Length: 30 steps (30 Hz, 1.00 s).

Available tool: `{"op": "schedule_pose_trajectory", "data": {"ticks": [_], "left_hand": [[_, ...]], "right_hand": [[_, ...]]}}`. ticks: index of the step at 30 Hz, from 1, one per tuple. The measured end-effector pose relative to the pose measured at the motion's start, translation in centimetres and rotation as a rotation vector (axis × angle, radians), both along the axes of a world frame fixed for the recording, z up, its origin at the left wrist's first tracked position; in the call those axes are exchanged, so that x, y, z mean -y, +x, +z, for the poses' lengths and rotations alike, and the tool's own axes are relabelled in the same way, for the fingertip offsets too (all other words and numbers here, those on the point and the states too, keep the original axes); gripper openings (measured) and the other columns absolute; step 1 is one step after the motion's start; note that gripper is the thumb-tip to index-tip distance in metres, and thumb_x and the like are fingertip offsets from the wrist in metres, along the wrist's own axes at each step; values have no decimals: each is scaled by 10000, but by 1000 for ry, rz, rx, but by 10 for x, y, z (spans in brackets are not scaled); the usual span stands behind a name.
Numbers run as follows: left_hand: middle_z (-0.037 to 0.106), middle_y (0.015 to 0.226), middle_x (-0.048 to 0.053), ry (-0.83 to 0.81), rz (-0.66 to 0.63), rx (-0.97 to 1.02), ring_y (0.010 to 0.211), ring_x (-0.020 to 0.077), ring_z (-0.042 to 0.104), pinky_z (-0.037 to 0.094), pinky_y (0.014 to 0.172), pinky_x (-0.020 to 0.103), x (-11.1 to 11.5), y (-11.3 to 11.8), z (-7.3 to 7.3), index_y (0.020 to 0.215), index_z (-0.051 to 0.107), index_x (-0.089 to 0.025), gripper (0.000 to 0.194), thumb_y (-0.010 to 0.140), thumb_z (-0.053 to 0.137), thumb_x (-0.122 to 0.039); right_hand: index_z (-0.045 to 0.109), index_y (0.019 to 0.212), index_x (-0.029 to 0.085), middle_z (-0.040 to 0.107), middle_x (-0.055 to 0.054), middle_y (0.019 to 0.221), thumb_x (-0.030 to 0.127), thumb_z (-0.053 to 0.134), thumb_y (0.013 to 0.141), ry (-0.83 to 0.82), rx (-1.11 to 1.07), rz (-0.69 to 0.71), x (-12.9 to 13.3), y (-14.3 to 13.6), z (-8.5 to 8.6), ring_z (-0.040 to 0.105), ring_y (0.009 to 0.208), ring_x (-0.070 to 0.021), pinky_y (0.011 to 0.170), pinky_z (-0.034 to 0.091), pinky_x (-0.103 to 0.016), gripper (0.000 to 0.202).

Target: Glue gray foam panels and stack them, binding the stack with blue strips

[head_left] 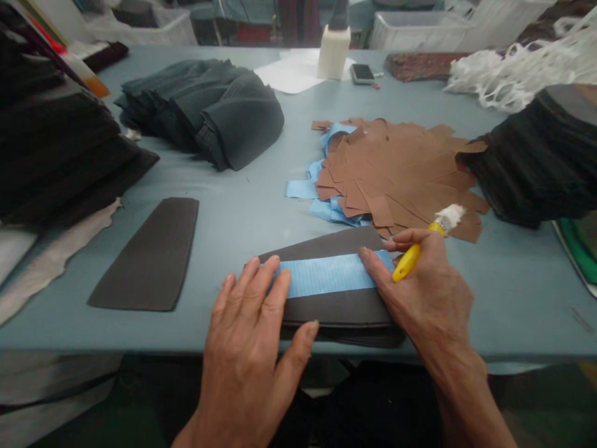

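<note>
Phone-like device [362, 74] near white paper [288, 71], tangled white strips [522, 67] farther right, plastic bin [415, 41] behind

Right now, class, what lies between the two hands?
In the head view, a blue strip lies between the left hand and right hand, across the top dark panel.

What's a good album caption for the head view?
Left hand, and right hand holding a yellow brush, touch a blue strip across dark panels.
</note>
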<state>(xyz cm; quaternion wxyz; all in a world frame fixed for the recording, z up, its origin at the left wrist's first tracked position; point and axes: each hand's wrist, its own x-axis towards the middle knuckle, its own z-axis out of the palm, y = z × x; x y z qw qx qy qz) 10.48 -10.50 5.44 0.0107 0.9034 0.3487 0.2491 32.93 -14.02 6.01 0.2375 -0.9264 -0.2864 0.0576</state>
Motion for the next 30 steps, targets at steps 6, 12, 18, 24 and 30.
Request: {"op": "schedule_pose_trajectory", "data": {"ticks": [6,12,18,24,30], "left_hand": [[532,1625,214,21,51,-194,1542,367,475,381,1256,571,13,22,-9,1526,475,-24,705,1105,328,-570],[515,1636,214,49,49,-249,1542,360,482,452,1232,545,18,33,-7,1538,460,-20,773,1072,386,-633],[477,1646,253,48,2,-250,1531,398,486,407,1233,580,16,42,-7,1537,457,13,767,1010,554,-536],[496,1625,286,88,-61,-234,1498,442,503,348,1224,585,12,48,-9,1527,463,50,746,986,561,-455],[483,1633,294,88,-77,-220,1506,453,481,316,1235,562,11,50,-13,1532,454,59,721,1021,493,-449]], "right_hand": [[576,1085,294,755,-75,1029,742,599,714,-6,18,-11,3,0,-2,671,797,-348,678,285,-349,582],[593,1102,292,761,-66,1010,724,642,751,21,42,14,5,1,-6,681,787,-342,672,296,-348,558],[610,1068,263,793,-76,1036,729,667,758,111,46,57,5,2,-9,721,824,-340,642,351,-347,563],[608,1083,260,796,-67,1033,712,659,826,185,67,94,5,3,-14,757,873,-331,659,424,-358,523],[607,1094,260,795,-63,1044,644,662,857,229,14,120,6,3,-14,771,920,-331,700,461,-375,454]]}}
